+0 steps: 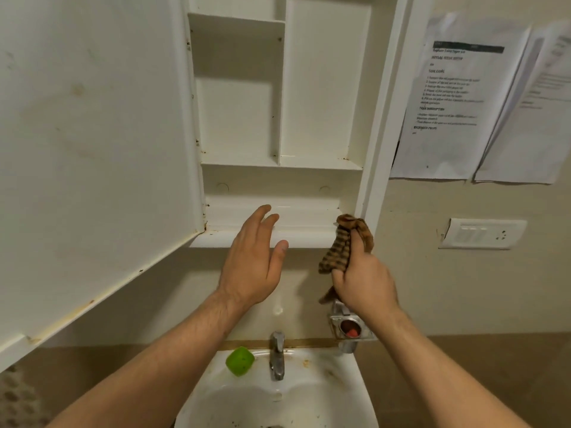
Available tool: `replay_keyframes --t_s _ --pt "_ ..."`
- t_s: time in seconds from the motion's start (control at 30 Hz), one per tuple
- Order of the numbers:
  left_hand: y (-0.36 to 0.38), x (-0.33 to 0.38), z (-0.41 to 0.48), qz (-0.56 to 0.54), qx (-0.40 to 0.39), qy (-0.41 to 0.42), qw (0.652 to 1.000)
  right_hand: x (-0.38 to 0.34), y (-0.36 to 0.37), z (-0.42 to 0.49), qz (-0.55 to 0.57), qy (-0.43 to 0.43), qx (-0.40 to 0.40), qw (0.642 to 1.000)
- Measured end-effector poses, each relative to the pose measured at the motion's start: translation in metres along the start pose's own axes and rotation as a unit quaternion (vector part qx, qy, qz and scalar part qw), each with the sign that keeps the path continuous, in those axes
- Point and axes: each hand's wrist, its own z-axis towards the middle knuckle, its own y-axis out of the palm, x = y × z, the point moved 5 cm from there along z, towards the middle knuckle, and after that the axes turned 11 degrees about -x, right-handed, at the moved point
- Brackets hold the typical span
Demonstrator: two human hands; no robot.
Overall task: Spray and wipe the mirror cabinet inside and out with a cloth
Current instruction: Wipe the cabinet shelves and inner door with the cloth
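- Two bare forearms reach up from the near edge over a stained white ceramic washbasin (327, 393), which has a chrome tap (277, 355) at its far rim and a rounded lime-green object (240, 361) just left of the tap
- Left hand (253, 261) is open, fingers straight and loosely spread, holding nothing; its fingertips are up at the cabinet's bottom lip, and I cannot tell whether they touch it
- Right hand (361, 282) grips a bunched brown striped cloth (338, 251), fingers curled round it; the top of the wad sits against the lower right corner of the cabinet frame, and a tail hangs below the hand
- White mirror cabinet (324, 88) is on the far wall with its shelves bare; its white door (92, 149) is swung wide to the left, marked inner face showing, with rusty specks along the hinge edge
- No spray bottle is in view, so wiping from here may go dry and only smear the grime and rust marks
- Bunched this tightly, the cloth offers little flat surface, so the shelf corners could easily be missed
- Hanging tail is just above a small metal wall fitting (349, 327) with something red in it, and a downward stroke could snag it there
- Open door juts toward the near side at head level, so leaning in for the upper shelves risks a knock
- Printed paper sheets (454, 97) and a white switch plate (482, 233) lie to the right of the frame; stray spray or a wet cloth wandering that way would wet them
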Motion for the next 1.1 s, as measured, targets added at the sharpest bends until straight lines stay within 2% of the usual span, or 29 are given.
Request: replay_keyframes --t_s 0.03,0.17,0.3,0.37,0.43,0.47,0.57,0.6,0.7,0.8,0.87,0.9,0.97,1.03,1.1 --pt "0.0 -0.001 -0.002 0.001 -0.003 -0.004 1.0 -0.005 -0.004 0.005 0.019 0.006 0.009 1.0" --pt "-0.005 -0.006 -0.008 0.005 -0.004 -0.009 1.0 0.002 -0.013 0.002 -0.033 0.048 -0.006 0.998" --pt "-0.008 -0.016 -0.009 0.008 0.011 0.005 1.0 0.038 0.017 -0.049 0.039 0.099 -0.037 0.994" --pt "-0.003 -0.018 -0.006 0.017 0.0 -0.002 1.0 0.044 0.03 -0.057 0.072 0.091 -0.068 0.991" --pt "0.003 -0.017 -0.004 0.022 -0.01 -0.008 1.0 0.039 0.027 -0.051 0.088 0.048 -0.071 0.992" --pt "0.006 -0.016 -0.003 0.027 -0.011 -0.005 1.0 0.033 0.02 -0.046 0.093 0.02 -0.05 0.994" --pt "0.011 -0.015 -0.002 0.041 -0.014 -0.005 0.999 0.017 -0.011 -0.033 0.143 -0.04 0.089 0.985" --pt "0.011 -0.016 -0.001 0.043 -0.013 -0.01 0.999 0.015 -0.016 -0.03 0.157 -0.036 0.1 0.982" --pt "0.008 -0.017 -0.003 0.036 -0.013 -0.015 0.999 0.014 -0.008 -0.022 0.103 0.019 0.033 0.994" --pt "0.005 -0.02 -0.004 0.028 -0.013 -0.016 0.999 0.014 -0.026 -0.017 0.152 0.017 0.14 0.978" --pt "0.006 -0.02 -0.007 0.03 -0.025 -0.022 0.999 0.009 -0.04 -0.014 0.169 -0.027 0.212 0.962" --pt "0.006 -0.02 -0.007 0.029 -0.024 -0.025 0.999 0.006 -0.044 -0.01 0.158 -0.052 0.22 0.961" --pt "0.004 -0.019 -0.005 0.023 -0.02 -0.028 0.999 -0.003 -0.047 -0.002 0.103 -0.099 0.185 0.972" --pt "0.005 -0.018 -0.005 0.024 -0.018 -0.025 0.999 -0.007 -0.037 0.006 -0.024 -0.12 0.113 0.986" --pt "0.007 -0.018 -0.006 0.03 -0.016 -0.016 0.999 -0.002 -0.019 0.009 -0.154 -0.094 0.044 0.983"
